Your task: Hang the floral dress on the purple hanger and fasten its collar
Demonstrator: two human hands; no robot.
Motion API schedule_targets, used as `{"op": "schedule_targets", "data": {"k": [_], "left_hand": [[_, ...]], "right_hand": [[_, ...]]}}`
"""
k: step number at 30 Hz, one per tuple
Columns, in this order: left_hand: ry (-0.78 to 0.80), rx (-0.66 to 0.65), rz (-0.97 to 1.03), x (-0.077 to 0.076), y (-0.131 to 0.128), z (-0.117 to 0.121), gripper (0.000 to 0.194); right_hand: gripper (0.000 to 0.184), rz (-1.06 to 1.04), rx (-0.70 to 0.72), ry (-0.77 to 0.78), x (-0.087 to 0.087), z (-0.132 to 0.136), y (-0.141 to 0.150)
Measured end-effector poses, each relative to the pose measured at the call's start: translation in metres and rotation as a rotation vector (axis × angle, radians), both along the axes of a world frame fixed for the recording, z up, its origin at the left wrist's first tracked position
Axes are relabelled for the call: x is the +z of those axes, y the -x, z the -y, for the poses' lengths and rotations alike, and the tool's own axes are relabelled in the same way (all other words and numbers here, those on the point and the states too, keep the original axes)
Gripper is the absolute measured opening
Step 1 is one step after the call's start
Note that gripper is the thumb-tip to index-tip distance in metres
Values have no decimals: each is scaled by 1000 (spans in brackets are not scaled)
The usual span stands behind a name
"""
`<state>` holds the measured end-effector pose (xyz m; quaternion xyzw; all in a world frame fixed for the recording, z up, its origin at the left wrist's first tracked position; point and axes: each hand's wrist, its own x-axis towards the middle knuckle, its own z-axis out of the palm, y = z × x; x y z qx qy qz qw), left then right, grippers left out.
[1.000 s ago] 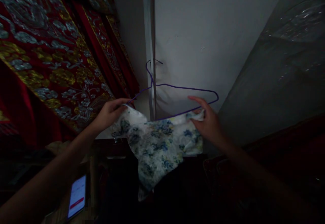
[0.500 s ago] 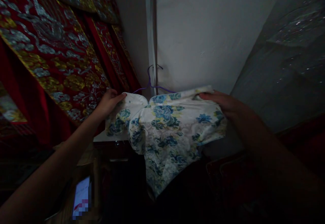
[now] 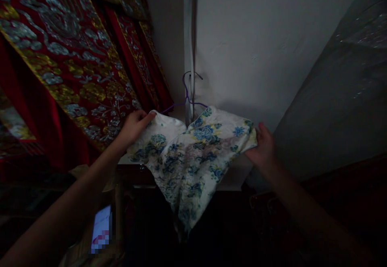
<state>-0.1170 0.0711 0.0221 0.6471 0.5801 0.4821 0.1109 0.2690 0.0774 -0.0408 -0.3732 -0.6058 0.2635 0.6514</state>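
Note:
A white garment with blue and yellow flowers (image 3: 193,154) hangs over a purple wire hanger (image 3: 186,91) whose hook shows against the white wall. My left hand (image 3: 134,126) pinches the garment's left shoulder together with the hanger's left end. My right hand (image 3: 263,150) grips the garment's right shoulder edge, fingers closed on the cloth. The cloth trails down between my arms into the dark.
Red hangings embroidered in gold and silver (image 3: 69,61) fill the left. A white wall with a vertical pipe (image 3: 190,37) is ahead, and a plastic-covered grey surface (image 3: 347,81) is at the right. A lit phone screen (image 3: 101,228) lies low at the left beside dark furniture.
The garment has been pulled up and over the hanger, now covering its wire arms. My right hand has dropped from the top edge to the right shoulder.

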Motion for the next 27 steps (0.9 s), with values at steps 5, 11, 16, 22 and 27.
{"op": "schedule_targets", "data": {"k": [5,11,16,22,27], "left_hand": [[-109,19,96,-3,-5,3,36],[-157,-13,-15,3,-8,16,45],[-162,49,-137,7,-11,11,41],[-242,-85,148,-4,-17,14,47],[-143,-450,279,-14,-65,36,60]], "right_hand": [[41,-185,176,111,60,18,-12],[72,-149,357,25,113,73,29],[74,-84,507,80,114,70,60],[56,422,895,111,78,71,60],[81,784,343,-134,19,72,84]]}}
